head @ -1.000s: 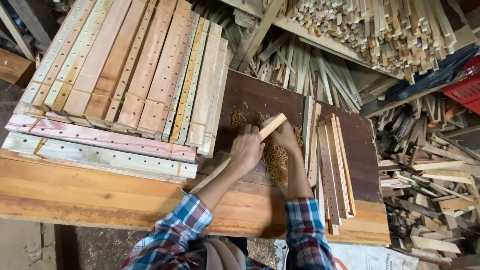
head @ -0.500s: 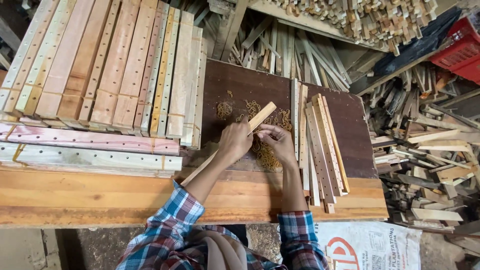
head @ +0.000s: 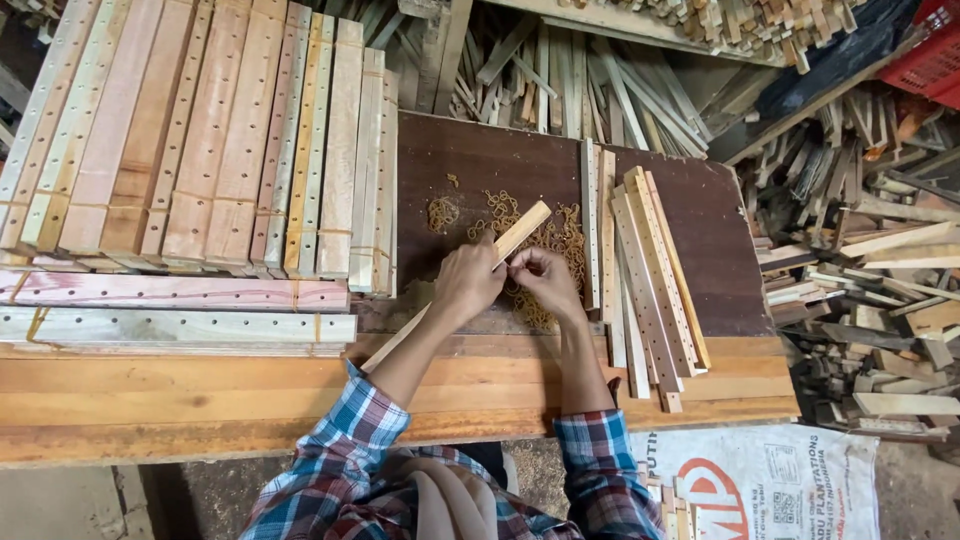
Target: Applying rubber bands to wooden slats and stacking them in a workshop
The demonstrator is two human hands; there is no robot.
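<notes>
A long pale wooden slat (head: 520, 232) lies slanted across the dark brown board (head: 480, 160), its far end pointing up and right. My left hand (head: 466, 284) grips the slat near its middle. My right hand (head: 548, 280) is pinched against the slat's edge right beside the left hand, fingers closed on it or on something small I cannot make out. A pile of tan rubber-band-like loops (head: 556, 240) is scattered on the board under and around the hands.
Bundled drilled slats (head: 230, 150) are stacked at the left, with two tied bundles (head: 180, 310) laid crosswise in front. Loose slats (head: 645, 270) lie right of the hands. Offcuts (head: 870, 250) are heaped on the right; a white printed sack (head: 770, 480) lies below the bench (head: 200, 390).
The view has shifted so the scene sits lower and more to the right. Both hands stay on the slat, working close together at its middle.
</notes>
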